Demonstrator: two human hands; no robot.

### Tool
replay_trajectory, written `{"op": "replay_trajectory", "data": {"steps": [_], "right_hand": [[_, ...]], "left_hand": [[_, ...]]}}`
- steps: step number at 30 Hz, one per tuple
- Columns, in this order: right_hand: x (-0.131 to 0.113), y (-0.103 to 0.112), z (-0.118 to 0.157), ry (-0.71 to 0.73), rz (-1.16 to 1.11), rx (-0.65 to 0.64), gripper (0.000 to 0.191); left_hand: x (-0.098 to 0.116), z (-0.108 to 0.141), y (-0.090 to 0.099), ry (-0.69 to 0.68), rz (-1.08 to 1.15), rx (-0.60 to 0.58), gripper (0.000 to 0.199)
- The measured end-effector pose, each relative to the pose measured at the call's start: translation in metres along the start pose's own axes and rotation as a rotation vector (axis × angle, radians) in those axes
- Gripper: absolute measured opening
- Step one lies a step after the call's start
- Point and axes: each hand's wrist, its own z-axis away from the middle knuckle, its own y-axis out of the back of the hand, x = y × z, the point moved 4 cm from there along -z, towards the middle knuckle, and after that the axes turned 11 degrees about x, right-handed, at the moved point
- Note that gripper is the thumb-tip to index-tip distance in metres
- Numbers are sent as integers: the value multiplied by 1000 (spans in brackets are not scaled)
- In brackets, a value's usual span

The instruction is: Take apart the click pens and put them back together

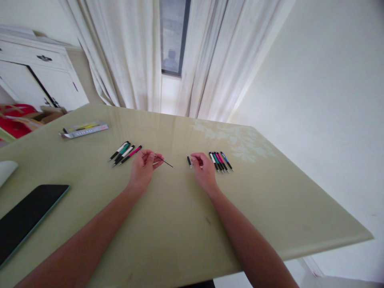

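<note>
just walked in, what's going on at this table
A person is handling pen parts over the table. The left hand holds a thin dark stick, perhaps a refill. The right hand is at a small black piece; whether the fingers grip it is hard to tell. A loose group of pens lies beyond the left hand, and a tidier row of pens lies beside the right.

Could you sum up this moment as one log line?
Left hand: holds thin dark rod | Right hand: at short black cylindrical piece, grip unclear | Pale green tabletop: slim multicoloured pens to either side
</note>
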Motion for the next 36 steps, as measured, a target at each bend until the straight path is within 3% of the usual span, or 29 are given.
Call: {"op": "replay_trajectory", "data": {"steps": [3,6,7,9,12,15,18,22,28,33,36], "right_hand": [[-15,32,-20,4,37,53,20],[-45,65,-18,9,106,-206,21],[-54,75,-8,18,154,-279,23],[-68,95,22,44,263,-290,21],[-65,110,83,-35,373,-320,20],[-48,112,131,-167,439,-337,25],[-41,109,150,-204,443,-336,25],[-44,101,150,-202,408,-379,2],[-49,100,147,-174,359,-409,7],[-44,102,140,-224,289,-416,28],[-44,95,129,-189,290,-438,31]], "left_hand": [[-3,-2,1,9,-5,5,19],[-5,-3,1,10,-3,9,15],[-6,-3,1,7,2,12,15],[-7,-4,0,1,14,16,15],[-9,-4,0,1,23,19,17],[-11,-5,0,11,22,14,17],[-12,-6,1,20,20,10,15],[-13,-7,2,33,12,6,15],[-14,-6,0,47,9,-2,20],[-19,-7,0,51,2,0,19],[-19,-7,-1,46,7,-5,20]]}}
